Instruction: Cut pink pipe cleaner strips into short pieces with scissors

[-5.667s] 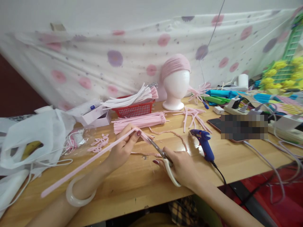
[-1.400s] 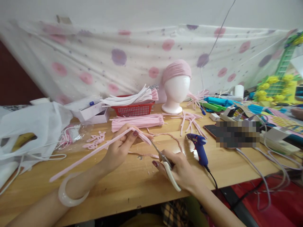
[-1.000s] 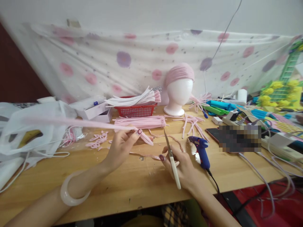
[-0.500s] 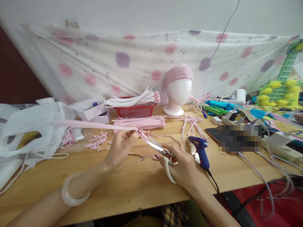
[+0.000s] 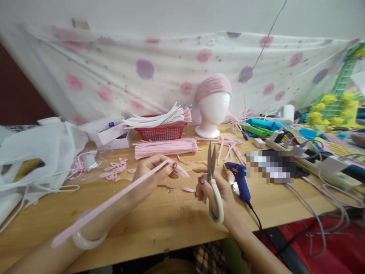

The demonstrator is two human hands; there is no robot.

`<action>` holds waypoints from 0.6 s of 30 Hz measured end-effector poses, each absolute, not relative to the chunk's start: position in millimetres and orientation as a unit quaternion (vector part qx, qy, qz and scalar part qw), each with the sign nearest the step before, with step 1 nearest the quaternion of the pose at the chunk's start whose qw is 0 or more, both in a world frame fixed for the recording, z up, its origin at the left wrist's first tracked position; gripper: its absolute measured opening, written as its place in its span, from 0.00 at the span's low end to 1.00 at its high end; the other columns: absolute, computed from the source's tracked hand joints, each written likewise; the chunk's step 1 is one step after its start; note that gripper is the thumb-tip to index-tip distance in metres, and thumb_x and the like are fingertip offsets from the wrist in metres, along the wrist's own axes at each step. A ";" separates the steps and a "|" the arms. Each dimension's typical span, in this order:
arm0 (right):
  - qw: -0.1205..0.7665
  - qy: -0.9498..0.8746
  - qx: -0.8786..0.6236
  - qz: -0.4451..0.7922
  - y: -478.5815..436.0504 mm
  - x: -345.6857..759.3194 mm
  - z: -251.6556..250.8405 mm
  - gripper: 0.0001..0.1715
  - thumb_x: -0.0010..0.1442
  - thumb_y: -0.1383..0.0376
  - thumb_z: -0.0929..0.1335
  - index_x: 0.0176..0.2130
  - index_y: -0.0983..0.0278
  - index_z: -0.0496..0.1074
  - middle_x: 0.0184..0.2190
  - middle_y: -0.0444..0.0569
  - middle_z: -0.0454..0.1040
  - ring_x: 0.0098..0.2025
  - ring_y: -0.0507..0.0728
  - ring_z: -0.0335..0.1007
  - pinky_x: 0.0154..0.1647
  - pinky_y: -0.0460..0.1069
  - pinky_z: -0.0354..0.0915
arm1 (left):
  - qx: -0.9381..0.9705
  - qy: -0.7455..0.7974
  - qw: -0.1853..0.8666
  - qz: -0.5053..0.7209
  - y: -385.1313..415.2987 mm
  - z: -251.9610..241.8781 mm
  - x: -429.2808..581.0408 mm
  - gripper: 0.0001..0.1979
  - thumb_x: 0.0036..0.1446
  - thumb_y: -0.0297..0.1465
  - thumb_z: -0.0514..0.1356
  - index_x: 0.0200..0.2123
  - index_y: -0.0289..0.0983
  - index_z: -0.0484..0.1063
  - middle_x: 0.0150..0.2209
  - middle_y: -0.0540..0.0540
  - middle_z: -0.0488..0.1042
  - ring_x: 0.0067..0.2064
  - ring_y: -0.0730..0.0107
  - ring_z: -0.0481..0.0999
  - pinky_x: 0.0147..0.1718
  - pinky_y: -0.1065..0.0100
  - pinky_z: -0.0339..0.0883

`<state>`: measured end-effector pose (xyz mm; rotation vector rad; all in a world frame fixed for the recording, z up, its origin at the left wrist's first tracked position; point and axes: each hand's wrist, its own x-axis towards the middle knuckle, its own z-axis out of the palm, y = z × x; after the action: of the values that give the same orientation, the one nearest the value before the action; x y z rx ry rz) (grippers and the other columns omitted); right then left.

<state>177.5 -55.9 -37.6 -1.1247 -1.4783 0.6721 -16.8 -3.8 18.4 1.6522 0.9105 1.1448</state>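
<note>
My left hand (image 5: pixel 152 176) pinches a fuzzy pink pipe cleaner (image 5: pixel 114 197). Its long end slants down over my forearm, and a short folded part sticks out to the right of my fingertips. Around the white handles of a pair of scissors (image 5: pixel 211 163), my right hand (image 5: pixel 218 194) is closed. The blades point up, almost together, apart from the pipe cleaner. Beneath and between the hands a pink measuring tape (image 5: pixel 186 188) lies on the table. Small pink loops (image 5: pixel 114 168) lie left of my left hand.
A pink pipe-cleaner bundle (image 5: pixel 166 148) lies before a red basket (image 5: pixel 161 133). A white foam head (image 5: pixel 213 110) wears a pink band. Loose pink pieces (image 5: pixel 228 146), a blue glue gun (image 5: pixel 241 180) and a power strip (image 5: pixel 302 156) are at right; a plastic bag (image 5: pixel 42 144) is at left.
The scissors have come away from the pipe cleaner and turned upward in my right hand. The pipe cleaner's long end has swung from pointing left to down across my left forearm.
</note>
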 end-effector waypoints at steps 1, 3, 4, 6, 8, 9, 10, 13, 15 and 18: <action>0.538 -0.638 -0.491 0.250 -56.3 178.2 -37.8 0.15 0.63 0.55 0.66 0.45 0.62 0.70 0.19 0.39 0.66 0.21 0.51 0.64 0.21 0.45 0.62 | 0.664 0.374 0.446 0.469 -4.9 19.5 -16.8 0.07 0.55 0.33 0.63 0.29 0.36 0.76 0.28 0.47 0.79 0.31 0.66 0.79 0.32 0.69 0.73; 0.508 -0.669 -0.524 0.142 -57.0 181.6 -39.6 0.12 0.59 0.59 0.69 0.42 0.62 0.72 0.21 0.40 0.68 0.22 0.51 0.64 0.22 0.45 0.60 | 0.655 0.385 0.433 0.485 -5.5 21.2 -17.6 0.07 0.56 0.33 0.62 0.28 0.37 0.75 0.27 0.47 0.79 0.31 0.66 0.79 0.33 0.69 0.73; 0.495 -0.684 -0.530 0.082 -57.2 183.9 -40.9 0.11 0.57 0.61 0.70 0.41 0.62 0.73 0.22 0.41 0.70 0.22 0.51 0.64 0.23 0.45 0.60 | 0.653 0.389 0.426 0.491 -5.2 21.9 -18.4 0.07 0.56 0.32 0.62 0.27 0.37 0.74 0.27 0.48 0.79 0.31 0.67 0.79 0.33 0.69 0.73; 0.472 -0.711 -0.522 -0.009 -57.0 188.8 -43.6 0.13 0.55 0.65 0.71 0.43 0.61 0.74 0.24 0.43 0.73 0.23 0.51 0.67 0.26 0.46 0.61 | 0.649 0.394 0.414 0.503 -3.9 23.3 -20.5 0.08 0.57 0.32 0.62 0.26 0.37 0.73 0.27 0.49 0.79 0.32 0.67 0.79 0.33 0.69 0.73; 0.449 -0.733 -0.508 -0.050 -56.5 192.4 -45.6 0.16 0.55 0.65 0.71 0.45 0.62 0.75 0.24 0.43 0.75 0.23 0.52 0.68 0.26 0.46 0.61 | 0.649 0.389 0.411 0.508 -2.7 24.5 -23.0 0.09 0.57 0.34 0.62 0.25 0.38 0.72 0.28 0.49 0.79 0.32 0.67 0.79 0.34 0.69 0.72; 0.440 -0.741 -0.504 -0.055 -56.2 193.3 -46.2 0.16 0.55 0.65 0.71 0.45 0.62 0.75 0.23 0.43 0.75 0.22 0.51 0.68 0.26 0.46 0.61 | 0.651 0.389 0.409 0.508 -2.4 25.0 -24.2 0.10 0.57 0.34 0.62 0.25 0.38 0.72 0.28 0.49 0.80 0.32 0.67 0.79 0.34 0.68 0.72; 0.433 -0.746 -0.503 -0.055 -56.0 193.8 -46.6 0.16 0.55 0.64 0.71 0.45 0.62 0.75 0.22 0.43 0.75 0.21 0.51 0.68 0.25 0.45 0.61 | 0.654 0.388 0.404 0.508 -2.2 25.3 -25.3 0.10 0.58 0.34 0.62 0.25 0.39 0.72 0.28 0.49 0.80 0.32 0.67 0.79 0.35 0.68 0.72; 0.427 -0.749 -0.503 -0.060 -56.1 193.3 -46.9 0.16 0.55 0.64 0.70 0.45 0.62 0.76 0.22 0.44 0.76 0.20 0.51 0.68 0.23 0.45 0.60 | 0.668 0.384 0.383 0.509 -2.5 25.6 -28.0 0.08 0.57 0.33 0.61 0.27 0.39 0.73 0.29 0.50 0.81 0.33 0.67 0.79 0.35 0.68 0.71; 0.427 -0.749 -0.502 -0.067 -56.5 193.3 -47.2 0.16 0.55 0.64 0.70 0.45 0.62 0.76 0.22 0.44 0.76 0.20 0.51 0.69 0.23 0.45 0.60 | 0.673 0.384 0.372 0.511 -3.2 25.8 -28.8 0.07 0.57 0.32 0.62 0.26 0.40 0.74 0.28 0.50 0.80 0.32 0.68 0.78 0.34 0.70 0.70; 0.432 -0.749 -0.496 -0.084 -56.3 194.9 -48.6 0.16 0.56 0.64 0.70 0.46 0.62 0.76 0.23 0.44 0.76 0.21 0.51 0.69 0.23 0.45 0.60 | 0.669 0.385 0.371 0.516 -4.6 26.9 -29.1 0.08 0.56 0.30 0.62 0.25 0.40 0.72 0.25 0.52 0.79 0.30 0.71 0.77 0.31 0.72 0.69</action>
<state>194.9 -56.3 -48.6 -1.2353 -1.8672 -0.2087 -29.1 -4.6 26.9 1.7166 0.9869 1.3248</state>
